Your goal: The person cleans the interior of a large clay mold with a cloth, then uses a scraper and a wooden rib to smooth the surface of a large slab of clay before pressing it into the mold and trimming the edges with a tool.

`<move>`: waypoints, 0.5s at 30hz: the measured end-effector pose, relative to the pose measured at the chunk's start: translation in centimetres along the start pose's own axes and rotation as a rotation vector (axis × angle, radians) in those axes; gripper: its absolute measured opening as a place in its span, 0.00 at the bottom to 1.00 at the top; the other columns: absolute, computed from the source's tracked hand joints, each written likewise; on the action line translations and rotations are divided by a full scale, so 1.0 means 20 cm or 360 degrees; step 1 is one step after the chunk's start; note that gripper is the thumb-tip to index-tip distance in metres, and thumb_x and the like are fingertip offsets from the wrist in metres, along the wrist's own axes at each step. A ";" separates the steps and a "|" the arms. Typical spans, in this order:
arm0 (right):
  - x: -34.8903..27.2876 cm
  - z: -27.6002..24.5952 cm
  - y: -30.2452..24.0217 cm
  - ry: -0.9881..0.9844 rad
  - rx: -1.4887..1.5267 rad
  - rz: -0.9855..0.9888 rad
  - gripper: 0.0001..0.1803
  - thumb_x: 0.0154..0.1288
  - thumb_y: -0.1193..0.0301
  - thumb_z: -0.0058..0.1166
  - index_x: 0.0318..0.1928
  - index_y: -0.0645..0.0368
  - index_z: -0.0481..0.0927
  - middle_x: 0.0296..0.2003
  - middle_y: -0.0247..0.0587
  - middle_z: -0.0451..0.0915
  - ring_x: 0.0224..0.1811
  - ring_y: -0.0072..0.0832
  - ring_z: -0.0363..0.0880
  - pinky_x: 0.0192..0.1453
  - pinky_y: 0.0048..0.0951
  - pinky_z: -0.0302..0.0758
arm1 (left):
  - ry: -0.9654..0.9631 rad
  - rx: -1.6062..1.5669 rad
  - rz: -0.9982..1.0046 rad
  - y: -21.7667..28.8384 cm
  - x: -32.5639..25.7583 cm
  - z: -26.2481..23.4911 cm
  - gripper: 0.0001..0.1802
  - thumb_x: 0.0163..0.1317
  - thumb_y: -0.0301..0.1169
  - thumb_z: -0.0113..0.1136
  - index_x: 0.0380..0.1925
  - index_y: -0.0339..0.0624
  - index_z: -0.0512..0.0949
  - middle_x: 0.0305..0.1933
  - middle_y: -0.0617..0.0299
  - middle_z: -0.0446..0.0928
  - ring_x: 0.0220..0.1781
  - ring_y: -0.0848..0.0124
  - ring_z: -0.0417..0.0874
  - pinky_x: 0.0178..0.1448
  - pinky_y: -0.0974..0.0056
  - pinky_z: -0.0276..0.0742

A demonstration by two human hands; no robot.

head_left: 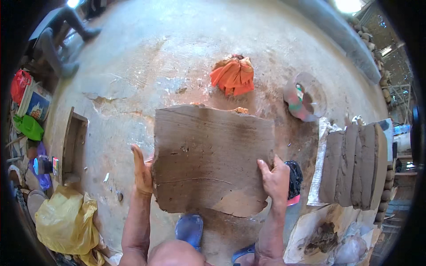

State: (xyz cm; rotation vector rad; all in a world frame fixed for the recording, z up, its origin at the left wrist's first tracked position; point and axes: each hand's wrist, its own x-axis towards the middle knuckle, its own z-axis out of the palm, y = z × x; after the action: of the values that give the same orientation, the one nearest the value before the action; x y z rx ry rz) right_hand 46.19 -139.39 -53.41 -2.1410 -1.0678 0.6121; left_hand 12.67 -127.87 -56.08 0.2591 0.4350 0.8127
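Observation:
A wide, flat slab of grey-brown clay (213, 155) with ragged edges is held up in front of me, between both hands. My left hand (143, 173) supports its left edge, thumb raised and the other fingers partly hidden behind the slab. At the right edge my right hand (276, 179) grips it, with the thumb on the upper face and the fingers mostly out of sight underneath. Off to the right, a stack of thick clay slabs (350, 166) stands on white sheeting. Beyond the held slab lies a bunched orange cloth (234, 76).
A round basin (320, 95) sits at the far right, and a black plastic bag (294, 177) lies by my right hand. On the left are a wooden box-like frame (66, 146), a yellow plastic bag (66, 219) and a green bag (29, 127). Another person's legs (55, 48) show at far left.

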 end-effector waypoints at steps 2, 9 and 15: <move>-0.06 0.02 -0.06 0.0055 -0.0226 -0.0127 0.18 0.68 0.70 0.65 0.54 0.66 0.83 0.38 0.57 0.89 0.38 0.41 0.90 0.45 0.37 0.81 | 0.0171 0.0735 -0.0061 -0.03 0.05 0.10 0.38 0.76 0.43 0.52 0.79 0.34 0.57 0.78 0.47 0.65 0.78 0.56 0.68 0.81 0.54 0.61; -0.14 0.11 -0.35 0.0067 -0.0528 -0.0232 0.15 0.69 0.64 0.62 0.48 0.62 0.81 0.29 0.66 0.83 0.35 0.66 0.83 0.41 0.62 0.77 | -0.0133 0.1817 0.0292 -0.06 0.09 0.16 0.40 0.63 0.18 0.52 0.78 0.33 0.60 0.77 0.54 0.68 0.79 0.64 0.65 0.83 0.60 0.54; -0.19 0.08 -0.39 0.0054 -0.0507 -0.0262 0.24 0.68 0.69 0.63 0.62 0.64 0.79 0.32 0.69 0.82 0.37 0.63 0.84 0.39 0.53 0.77 | -0.0185 0.1740 0.0314 -0.09 0.05 0.30 0.40 0.62 0.16 0.50 0.78 0.34 0.60 0.78 0.55 0.67 0.79 0.65 0.65 0.83 0.60 0.55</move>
State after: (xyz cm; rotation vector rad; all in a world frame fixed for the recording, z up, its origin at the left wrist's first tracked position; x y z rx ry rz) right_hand 38.95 -138.40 -48.32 -2.2893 -1.3823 0.3449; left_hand 17.24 -128.62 -51.87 1.3720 0.7226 0.6762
